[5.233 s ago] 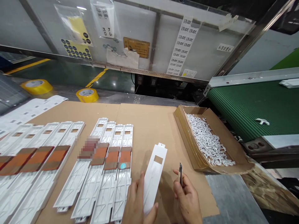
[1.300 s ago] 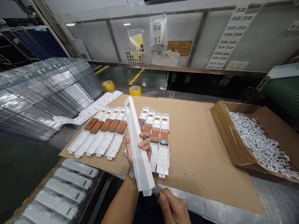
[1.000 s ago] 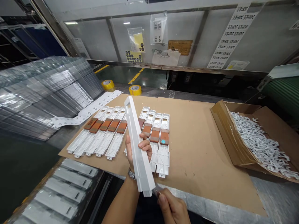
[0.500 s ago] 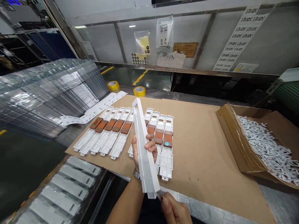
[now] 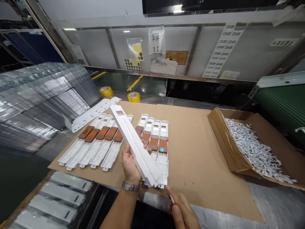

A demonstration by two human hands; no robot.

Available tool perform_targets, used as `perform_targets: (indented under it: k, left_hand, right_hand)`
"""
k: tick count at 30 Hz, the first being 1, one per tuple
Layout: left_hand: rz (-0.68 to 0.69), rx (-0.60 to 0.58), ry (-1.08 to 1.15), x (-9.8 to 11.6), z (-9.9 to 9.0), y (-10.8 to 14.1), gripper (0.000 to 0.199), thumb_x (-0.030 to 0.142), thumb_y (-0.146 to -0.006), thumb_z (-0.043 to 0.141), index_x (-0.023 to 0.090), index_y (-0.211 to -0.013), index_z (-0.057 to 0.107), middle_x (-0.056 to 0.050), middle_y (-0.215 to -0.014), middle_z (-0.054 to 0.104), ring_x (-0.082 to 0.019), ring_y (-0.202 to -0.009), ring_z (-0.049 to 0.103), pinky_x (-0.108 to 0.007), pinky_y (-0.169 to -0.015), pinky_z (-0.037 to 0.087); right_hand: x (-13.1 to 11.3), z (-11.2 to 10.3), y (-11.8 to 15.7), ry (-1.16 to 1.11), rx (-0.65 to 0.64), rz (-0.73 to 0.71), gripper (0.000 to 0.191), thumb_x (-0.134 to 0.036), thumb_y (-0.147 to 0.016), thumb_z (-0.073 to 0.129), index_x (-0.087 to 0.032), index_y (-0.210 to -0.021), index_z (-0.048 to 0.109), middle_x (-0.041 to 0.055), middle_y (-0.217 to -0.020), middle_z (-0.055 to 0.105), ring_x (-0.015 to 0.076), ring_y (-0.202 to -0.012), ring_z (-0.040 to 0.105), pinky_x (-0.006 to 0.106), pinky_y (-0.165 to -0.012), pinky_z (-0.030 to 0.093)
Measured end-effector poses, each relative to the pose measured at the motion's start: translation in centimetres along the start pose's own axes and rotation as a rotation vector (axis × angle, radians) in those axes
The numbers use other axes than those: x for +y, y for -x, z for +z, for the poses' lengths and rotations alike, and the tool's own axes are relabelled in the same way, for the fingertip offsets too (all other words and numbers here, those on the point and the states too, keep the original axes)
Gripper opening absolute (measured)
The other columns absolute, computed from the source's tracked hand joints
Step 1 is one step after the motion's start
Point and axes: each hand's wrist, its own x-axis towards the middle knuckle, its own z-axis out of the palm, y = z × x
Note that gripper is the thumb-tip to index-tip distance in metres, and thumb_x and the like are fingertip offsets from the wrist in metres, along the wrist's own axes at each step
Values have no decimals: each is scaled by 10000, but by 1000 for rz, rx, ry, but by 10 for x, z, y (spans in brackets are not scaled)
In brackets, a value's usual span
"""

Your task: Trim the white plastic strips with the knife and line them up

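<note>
The left hand (image 5: 131,167) grips a white panel (image 5: 133,143) above the cardboard sheet (image 5: 193,152), its long axis slanting from the windowed end, far left, to near right; the right hand (image 5: 184,210) closes round a slim tool (image 5: 170,198). An open box (image 5: 221,144) holds small white clips (image 5: 250,146), too many to count. Nine other panels (image 5: 109,159), five and four, bear nine reddish-brown blocks (image 5: 118,135); two tape rolls (image 5: 133,98) lie beyond.

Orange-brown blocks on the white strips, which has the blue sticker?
The rightmost block, nearest the cardboard box; no other visible block shows a blue sticker.
</note>
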Motion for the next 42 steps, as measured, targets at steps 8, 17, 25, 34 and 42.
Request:
perform_targets:
  k: [8, 17, 25, 34, 42]
  left_hand:
    - [273, 182, -211, -8, -5, 7, 248, 400, -734, 654, 226, -891, 576, 25, -784, 517, -92, -670, 535, -229, -621, 495]
    - [433, 248, -272, -8, -6, 14, 244, 357, -744, 655, 311, -963, 559, 43, -799, 468, -91, -687, 515, -231, -602, 512]
    - [448, 250, -255, -10, -4, 14, 204, 350, -761, 636, 295, -942, 559, 45, -784, 460, -83, -668, 496, -228, -591, 508]
    - [422, 250, -265, -9, -3, 18, 198, 351, -753, 644, 291, -921, 556, 61, -694, 506, -82, -579, 516, -230, -560, 500]
    - [424, 249, -272, -8, -2, 19, 216, 349, -757, 642, 298, -947, 550, 68, -665, 513, -78, -565, 523, -218, -563, 499]
  right_hand:
    - [5, 10, -1, 303, 132, -134, 306, -401, -947, 344, -258, -1093, 573, 57, -895, 584, 188, -792, 575, 260, -685, 463]
    - [13, 20, -9, 296, 95, -82, 231, -330, -950, 360, -228, -1003, 560, 41, -823, 591, 172, -732, 582, 256, -634, 455]
    - [13, 22, -8, 315, 74, -83, 222, -328, -947, 375, -227, -943, 572, 28, -778, 619, 161, -670, 602, 240, -586, 436]
    - [15, 20, -6, 367, 79, -80, 226, -310, -942, 373, -212, -984, 573, 46, -796, 616, 176, -697, 603, 257, -598, 441]
    - [15, 19, -4, 417, 81, -104, 243, -310, -947, 367, -198, -983, 579, 50, -776, 615, 173, -678, 601, 258, -588, 441]
